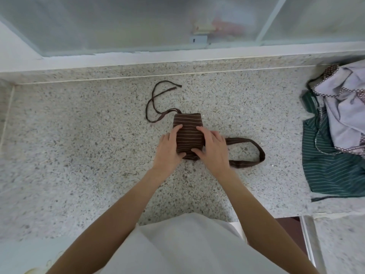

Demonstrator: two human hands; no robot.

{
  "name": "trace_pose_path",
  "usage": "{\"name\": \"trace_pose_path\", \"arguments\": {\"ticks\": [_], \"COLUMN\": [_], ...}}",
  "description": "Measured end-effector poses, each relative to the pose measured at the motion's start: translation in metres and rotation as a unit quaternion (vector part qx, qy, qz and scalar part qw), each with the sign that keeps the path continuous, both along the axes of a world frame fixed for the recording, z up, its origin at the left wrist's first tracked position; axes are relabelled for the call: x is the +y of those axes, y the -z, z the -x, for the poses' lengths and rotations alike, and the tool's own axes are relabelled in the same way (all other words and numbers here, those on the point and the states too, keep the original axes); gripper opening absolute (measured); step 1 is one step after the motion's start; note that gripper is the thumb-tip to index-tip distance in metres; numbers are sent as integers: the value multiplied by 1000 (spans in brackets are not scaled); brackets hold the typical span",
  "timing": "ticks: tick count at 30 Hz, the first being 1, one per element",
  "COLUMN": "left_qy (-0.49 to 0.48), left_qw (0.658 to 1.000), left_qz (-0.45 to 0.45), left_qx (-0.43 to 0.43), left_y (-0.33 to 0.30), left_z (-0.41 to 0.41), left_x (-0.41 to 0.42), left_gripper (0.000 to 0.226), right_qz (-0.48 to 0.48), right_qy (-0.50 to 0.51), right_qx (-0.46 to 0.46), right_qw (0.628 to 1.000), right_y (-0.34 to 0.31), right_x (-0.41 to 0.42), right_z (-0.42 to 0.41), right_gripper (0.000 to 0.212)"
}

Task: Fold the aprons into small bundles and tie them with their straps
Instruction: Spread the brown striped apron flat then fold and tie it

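My L hand (pixel 169 149) and R hand (pixel 213 150) grip the brown apron bundle (pixel 188 132) from both sides, mid counter (pixel 79 145). Folding looks done; next I must wrap the thin straps (pixel 151 104) round it.

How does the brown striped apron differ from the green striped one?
The brown striped apron is a small folded bundle gripped by the left hand and right hand; the green striped apron lies loose. The brown lies alone; the green is partly under a lilac cloth. Both have pale stripes.
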State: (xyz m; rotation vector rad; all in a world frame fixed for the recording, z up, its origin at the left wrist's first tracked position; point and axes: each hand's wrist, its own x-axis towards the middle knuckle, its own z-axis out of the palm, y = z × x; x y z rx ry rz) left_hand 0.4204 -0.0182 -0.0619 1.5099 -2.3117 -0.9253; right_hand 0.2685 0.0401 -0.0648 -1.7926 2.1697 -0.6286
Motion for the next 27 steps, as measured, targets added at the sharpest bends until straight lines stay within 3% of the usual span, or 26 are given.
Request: {"name": "trace_pose_path", "arguments": {"ticks": [4, 7, 11, 16, 20, 25, 27], "left_qy": [35, 65, 159, 241, 244, 199, 134], "left_qw": [987, 968, 946, 952, 967, 979, 985], "left_qz": [136, 231, 281, 183, 60, -29, -105], "left_qx": [-84, -72, -21, -44, -31, -8, 40], "left_y": [7, 18, 28, 36, 32, 25, 17], "left_z": [-6, -14, -24, -31, -27, -19, -16], "left_x": [8, 15, 15, 1, -12, -23, -24], "left_gripper": [66, 52, 40, 57, 57, 62, 59], "right_qz": [68, 65, 79, -5, -34, -81, -102], "right_qy": [-11, -21, -126, -159, -137, -93, -33], "right_qx": [153, 170, 162, 162, 111, -6, -110], "right_qw": [986, 983, 976, 974, 984, 992, 988], "right_y": [7, 14, 23, 31, 35, 25, 12], "right_x": [13, 29, 41, 30, 23, 16, 12], "right_z": [1, 7, 10, 15, 18, 17, 16], "right_gripper": [55, 57, 59, 66, 54, 49, 49]}}
